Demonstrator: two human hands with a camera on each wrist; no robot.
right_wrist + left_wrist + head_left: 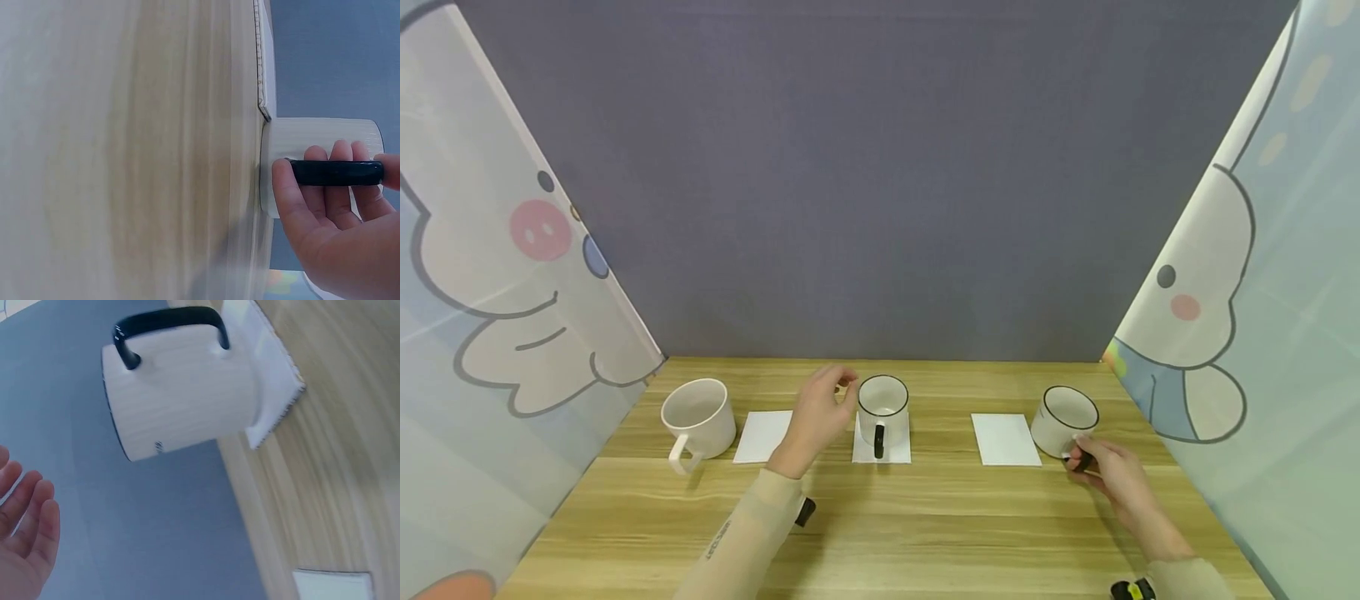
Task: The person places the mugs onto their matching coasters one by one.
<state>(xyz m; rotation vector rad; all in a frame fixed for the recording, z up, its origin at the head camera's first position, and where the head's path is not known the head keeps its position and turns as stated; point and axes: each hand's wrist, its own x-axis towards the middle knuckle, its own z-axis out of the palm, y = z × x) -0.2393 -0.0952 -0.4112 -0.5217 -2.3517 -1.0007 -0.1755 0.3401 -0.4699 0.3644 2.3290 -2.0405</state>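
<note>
At the right of the table my right hand [1116, 482] grips the black handle [337, 173] of a white mug with a dark rim [1054, 432]. That mug stands upright on the wood, close to a white square coaster [1004, 439]. A similar white mug [871, 423], its black handle toward me, sits upright on the middle coaster [901, 452]. Just left of it hovers my left hand [820, 412], fingers loosely bent. In the left wrist view a gap separates the left hand [28, 537] from the mug [187, 400].
A wider all-white mug [711, 432] stands at the left of the table [917, 533], handle toward me. Beside it lies another white coaster [760, 437], partly covered by my left arm. A grey panel [880, 183] rises behind the table, with printed cloths on both sides.
</note>
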